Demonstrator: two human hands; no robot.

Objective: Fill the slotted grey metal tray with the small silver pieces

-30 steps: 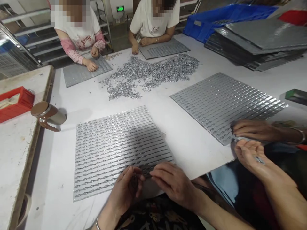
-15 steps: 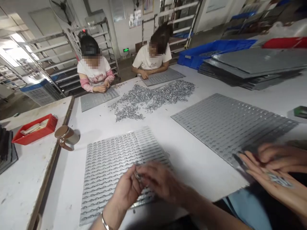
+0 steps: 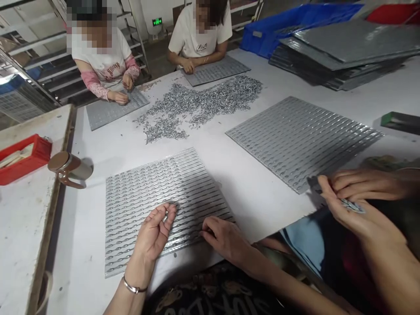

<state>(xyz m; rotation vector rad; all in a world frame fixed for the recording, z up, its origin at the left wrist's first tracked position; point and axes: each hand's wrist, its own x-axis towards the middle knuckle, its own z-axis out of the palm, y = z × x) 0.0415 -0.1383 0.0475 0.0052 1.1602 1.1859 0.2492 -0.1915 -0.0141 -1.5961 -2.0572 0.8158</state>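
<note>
A grey ribbed tray (image 3: 144, 192) with rows of small slots lies in front of me on the white table (image 3: 252, 192). My left hand (image 3: 153, 234) rests palm up on the tray's near part, fingers curled around small silver metal pieces (image 3: 166, 214). My right hand (image 3: 228, 239) is at the tray's near right corner, its fingertips pinched together and pressed down on a slot row; whatever they hold is hidden.
A heap of loose metal pieces (image 3: 203, 103) lies mid-table. A second ribbed tray (image 3: 302, 131) lies to the right, where a co-worker's hands (image 3: 356, 199) hold pieces. Two more people work at trays across the table. A brown mug (image 3: 68, 168), a red bin (image 3: 24, 157) and stacked trays (image 3: 344, 52) stand around.
My hands were together at the tray's near edge; now they are apart, the left palm up on the tray, the right lower at the corner. The camera tipped up and back down.
</note>
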